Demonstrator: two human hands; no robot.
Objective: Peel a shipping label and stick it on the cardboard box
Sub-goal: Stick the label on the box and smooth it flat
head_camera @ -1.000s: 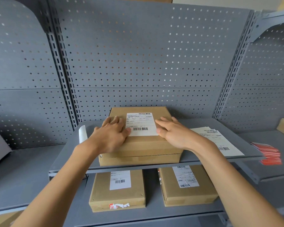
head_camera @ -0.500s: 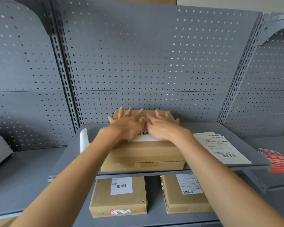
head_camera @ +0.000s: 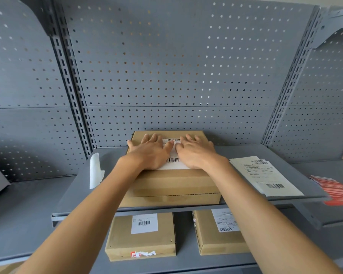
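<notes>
The label already lies flat on top of the cardboard box, so the peeling and placing look done. What seems left is only the pressing down and then lifting the hands away.

Both hands are flat and spread, palms down, pinching nothing. The left hand covers the label's left part and the box top beside it; the right hand covers the label's right part. Between the 2 thumbs a strip of label shows, with 1 barcode near the fingertips and 1 nearer the wrists. I cannot tell whether the covered corners are fully stuck.

The box sits on a grey shelf, its near face almost at the shelf's front lip, just under the wrists, so a hard push toward the person could slide it off. Beyond the fingertips the box nearly reaches the pegboard wall, leaving little room forward. Left of the left hand stands a curled strip of backing paper, apart from the box. Right of the right hand lies a stack of label sheets, near but not touching. Above the hands the space is open.
</notes>
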